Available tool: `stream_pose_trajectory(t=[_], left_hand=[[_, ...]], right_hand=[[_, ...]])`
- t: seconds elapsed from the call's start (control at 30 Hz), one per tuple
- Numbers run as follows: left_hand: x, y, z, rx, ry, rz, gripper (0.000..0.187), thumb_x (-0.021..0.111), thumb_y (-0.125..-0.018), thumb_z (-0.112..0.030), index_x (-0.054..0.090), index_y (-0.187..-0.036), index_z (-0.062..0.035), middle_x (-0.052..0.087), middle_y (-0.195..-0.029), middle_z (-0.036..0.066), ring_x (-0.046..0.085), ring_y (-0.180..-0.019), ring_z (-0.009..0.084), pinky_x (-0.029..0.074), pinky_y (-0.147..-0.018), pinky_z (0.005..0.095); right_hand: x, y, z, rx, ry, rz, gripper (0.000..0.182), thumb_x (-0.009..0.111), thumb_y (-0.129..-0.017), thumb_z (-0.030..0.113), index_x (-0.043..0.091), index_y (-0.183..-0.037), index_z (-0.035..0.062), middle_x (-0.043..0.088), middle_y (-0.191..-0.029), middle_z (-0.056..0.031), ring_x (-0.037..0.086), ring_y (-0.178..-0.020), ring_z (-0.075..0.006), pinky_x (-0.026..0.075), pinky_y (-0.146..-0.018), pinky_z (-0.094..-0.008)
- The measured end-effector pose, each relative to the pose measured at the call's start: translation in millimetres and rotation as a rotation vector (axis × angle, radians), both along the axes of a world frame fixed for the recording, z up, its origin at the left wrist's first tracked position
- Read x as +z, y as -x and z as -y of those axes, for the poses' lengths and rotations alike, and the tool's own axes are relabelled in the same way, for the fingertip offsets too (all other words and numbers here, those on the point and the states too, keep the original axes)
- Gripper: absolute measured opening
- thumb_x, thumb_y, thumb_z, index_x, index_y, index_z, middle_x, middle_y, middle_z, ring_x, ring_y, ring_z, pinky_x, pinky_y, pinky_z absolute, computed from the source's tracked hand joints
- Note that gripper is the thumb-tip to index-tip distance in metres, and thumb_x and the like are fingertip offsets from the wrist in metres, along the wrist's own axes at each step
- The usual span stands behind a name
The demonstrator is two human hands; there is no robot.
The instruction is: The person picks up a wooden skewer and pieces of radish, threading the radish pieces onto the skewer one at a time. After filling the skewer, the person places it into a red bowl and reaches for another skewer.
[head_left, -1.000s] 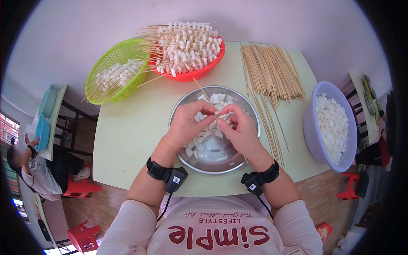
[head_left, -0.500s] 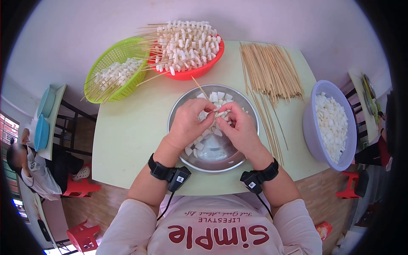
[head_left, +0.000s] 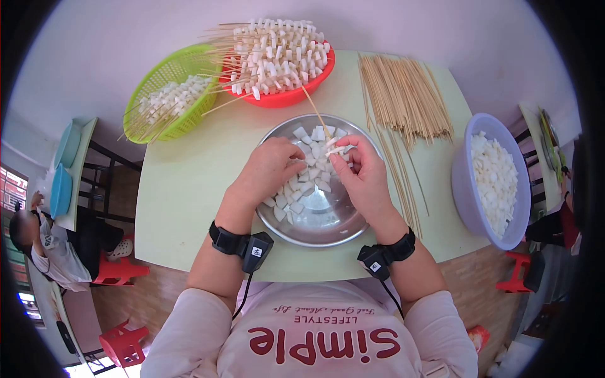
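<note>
My right hand point(head_left: 359, 169) pinches a bamboo skewer point(head_left: 314, 108) near its lower end, where a few white pieces point(head_left: 331, 146) are threaded. The skewer's bare shaft leans up and left past the bowl's far rim. My left hand point(head_left: 272, 169) is over the left side of a steel bowl point(head_left: 321, 230), thumb and index finger apart beside loose white chunks point(head_left: 307, 186). No piece shows clearly between those fingers, and the other fingertips are partly hidden. Cut white chunks cover the bowl's far and left parts.
Behind the bowl, a red basin point(head_left: 287, 97) holds stacked loaded skewers; a green basket point(head_left: 151, 88) holds more. Bare skewers point(head_left: 406, 94) lie at back right. A lilac tub point(head_left: 463, 195) of white chunks stands at the table's right edge. A person point(head_left: 57, 246) sits far left.
My hands have parted: the left has moved left and down to the loose chunks, while the right has moved slightly right, keeping the skewer. The camera view has shifted a little.
</note>
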State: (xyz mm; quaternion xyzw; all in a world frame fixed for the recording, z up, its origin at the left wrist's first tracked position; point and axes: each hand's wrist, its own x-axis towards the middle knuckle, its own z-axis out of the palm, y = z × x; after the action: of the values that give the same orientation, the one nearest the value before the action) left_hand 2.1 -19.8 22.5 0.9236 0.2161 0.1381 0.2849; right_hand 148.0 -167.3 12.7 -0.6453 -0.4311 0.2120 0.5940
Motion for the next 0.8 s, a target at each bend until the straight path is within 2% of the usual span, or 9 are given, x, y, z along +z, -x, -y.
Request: stream_pose_trajectory(t=[0.03,0.23,0.37,0.47,0.53,0.67,0.8], left_hand=[[1,1,0,-0.077,-0.068,-0.022,0.018,0.072,-0.078,-0.012,0.067,-0.094,-0.0049,0.062,-0.084,0.010,0.060,-0.084,0.0271,0.049,-0.078,0.0360],[-4,-3,2,-0.031,-0.093,-0.016,0.013,0.071,-0.077,-0.012,0.066,-0.086,-0.0059,0.061,-0.083,0.010,0.057,-0.088,0.0288,0.047,-0.080,0.0386],[-7,-3,0,-0.048,-0.118,0.013,0.014,0.070,-0.078,-0.012,0.066,-0.089,-0.0046,0.061,-0.082,0.011,0.058,-0.085,0.0300,0.048,-0.078,0.0394],[-7,-6,2,0.056,-0.068,-0.026,0.015,0.069,-0.080,-0.010,0.066,-0.093,-0.0024,0.064,-0.085,0.012,0.061,-0.081,0.0284,0.050,-0.075,0.0375],[-9,-7,2,0.143,0.132,0.109,0.015,0.067,-0.083,-0.006,0.066,-0.096,0.0001,0.067,-0.089,0.013,0.065,-0.078,0.0239,0.052,-0.071,0.0337],[-18,-9,-1,0.189,0.184,0.268,0.014,0.066,-0.083,-0.005,0.066,-0.097,-0.0004,0.067,-0.086,0.015,0.066,-0.079,0.0261,0.052,-0.071,0.0338],[-23,-10,-9,0.211,0.169,0.410,0.019,0.065,-0.083,0.000,0.066,-0.101,-0.0001,0.065,-0.086,0.012,0.063,-0.074,0.0204,0.052,-0.069,0.0302]], right_hand=[[-1,0,0,0.001,-0.012,-0.003,0.022,0.066,-0.088,0.011,0.056,-0.106,0.0045,0.055,-0.061,-0.0029,0.052,-0.053,-0.0090,0.042,-0.051,-0.0247],[2,1,0,0.016,-0.002,-0.027,0.022,0.067,-0.088,0.011,0.056,-0.106,0.0050,0.055,-0.061,-0.0013,0.052,-0.054,-0.0072,0.042,-0.051,-0.0236],[1,2,0,0.022,-0.014,-0.050,0.021,0.066,-0.088,0.011,0.055,-0.106,0.0052,0.056,-0.062,-0.0011,0.052,-0.055,-0.0071,0.042,-0.051,-0.0232],[-4,1,-2,0.016,-0.039,-0.050,0.021,0.066,-0.088,0.011,0.055,-0.106,0.0052,0.056,-0.063,-0.0013,0.053,-0.055,-0.0072,0.043,-0.052,-0.0232],[-2,1,-2,0.014,-0.035,-0.047,0.021,0.066,-0.088,0.011,0.055,-0.106,0.0052,0.056,-0.063,-0.0016,0.053,-0.055,-0.0075,0.044,-0.052,-0.0234],[-2,1,-1,0.018,-0.041,-0.029,0.021,0.066,-0.088,0.011,0.055,-0.106,0.0055,0.057,-0.063,-0.0025,0.055,-0.055,-0.0087,0.045,-0.053,-0.0241],[-3,0,-1,0.021,-0.026,-0.012,0.021,0.066,-0.088,0.011,0.056,-0.106,0.0058,0.058,-0.064,-0.0031,0.056,-0.055,-0.0095,0.045,-0.052,-0.0245]])
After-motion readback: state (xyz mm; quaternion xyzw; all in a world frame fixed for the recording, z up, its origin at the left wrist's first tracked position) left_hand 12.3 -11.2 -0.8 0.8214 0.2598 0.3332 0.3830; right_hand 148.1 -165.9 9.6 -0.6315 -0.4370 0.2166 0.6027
